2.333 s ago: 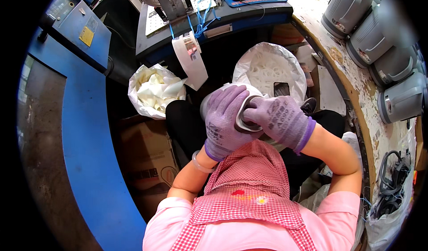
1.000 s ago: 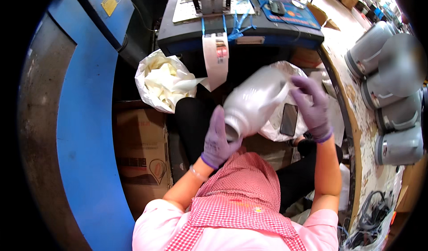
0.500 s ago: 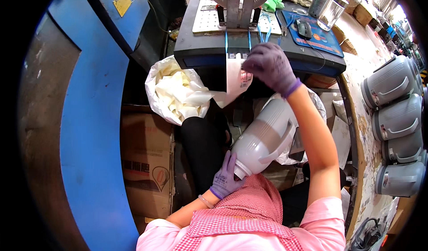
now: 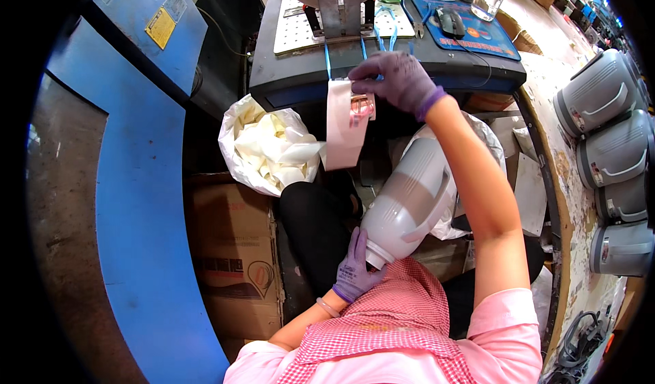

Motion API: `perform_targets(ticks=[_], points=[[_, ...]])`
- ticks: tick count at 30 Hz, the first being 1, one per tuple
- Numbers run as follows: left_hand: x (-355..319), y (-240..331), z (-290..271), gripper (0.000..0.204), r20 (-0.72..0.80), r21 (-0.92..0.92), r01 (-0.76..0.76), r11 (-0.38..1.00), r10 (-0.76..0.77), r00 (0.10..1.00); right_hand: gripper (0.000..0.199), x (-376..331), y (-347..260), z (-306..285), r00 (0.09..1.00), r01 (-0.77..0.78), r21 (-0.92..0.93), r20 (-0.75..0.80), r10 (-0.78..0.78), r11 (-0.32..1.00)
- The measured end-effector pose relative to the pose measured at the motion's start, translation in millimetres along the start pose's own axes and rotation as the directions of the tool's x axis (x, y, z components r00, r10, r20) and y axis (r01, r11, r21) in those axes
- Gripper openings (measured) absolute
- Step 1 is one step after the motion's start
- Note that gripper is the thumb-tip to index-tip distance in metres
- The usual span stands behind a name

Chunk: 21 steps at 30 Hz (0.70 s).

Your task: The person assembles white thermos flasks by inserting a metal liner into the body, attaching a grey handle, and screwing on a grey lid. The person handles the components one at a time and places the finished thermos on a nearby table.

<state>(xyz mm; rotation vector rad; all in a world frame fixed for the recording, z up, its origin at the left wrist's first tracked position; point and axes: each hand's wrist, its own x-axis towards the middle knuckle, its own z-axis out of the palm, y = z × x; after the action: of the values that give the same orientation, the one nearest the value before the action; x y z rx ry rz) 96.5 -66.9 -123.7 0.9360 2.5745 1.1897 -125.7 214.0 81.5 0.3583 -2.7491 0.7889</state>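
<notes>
A grey thermos jug (image 4: pixel 391 212) with a side handle lies slanted across my lap, its white neck toward me. My left hand (image 4: pixel 355 276), in a purple glove, is closed round the neck. At the front edge of the dark table, a roll of labels on white backing (image 4: pixel 343 130) hangs from blue straps. My right hand (image 4: pixel 404 83), gloved alike, pinches at the roll's upper edge beside a reddish printed label. The exact touch of its fingertips is partly hidden. A strip of backing runs left from the roll toward a white bag.
That white bag (image 4: pixel 235 141) is full of crumpled backing strips. A perforated board (image 4: pixel 293 29), a metal fixture (image 4: pixel 339 12), pliers (image 4: pixel 418 27) and a mouse (image 4: pixel 450 22) are on the table (image 4: pixel 273 70). Grey jugs (image 4: pixel 600 97) line the right. A carton (image 4: pixel 232 247) and blue cabinet (image 4: pixel 143 213) stand left.
My right hand stays at the label roll, its fingers shifted along the upper edge. The roll hangs turned, showing more white backing. My left hand keeps its hold; the view has shifted slightly.
</notes>
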Motion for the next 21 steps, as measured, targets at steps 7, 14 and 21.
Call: perform_targets(ticks=[7, 14, 21], points=[[2.0, 0.5, 1.0, 0.107, 0.019, -0.034, 0.013, 0.999, -0.012, 1.0, 0.02, -156.3, -54.3, -15.3, 0.933, 0.169, 0.111, -0.337, -0.123, 0.979], [6.2, 16.0, 0.5, 0.107, 0.045, 0.006, 0.027, 1.0, -0.028, 0.999, 0.015, -289.1, 52.8, 18.6, 0.322, -0.266, 0.939, -0.126, 0.938, 0.218], [6.3, 14.9, 10.0, 0.106, 0.031, 0.036, 0.037, 0.999, -0.038, 0.999, 0.023, -280.5, 103.4, 77.9, 0.369, -0.206, 0.975, 0.16, 0.916, -0.087]])
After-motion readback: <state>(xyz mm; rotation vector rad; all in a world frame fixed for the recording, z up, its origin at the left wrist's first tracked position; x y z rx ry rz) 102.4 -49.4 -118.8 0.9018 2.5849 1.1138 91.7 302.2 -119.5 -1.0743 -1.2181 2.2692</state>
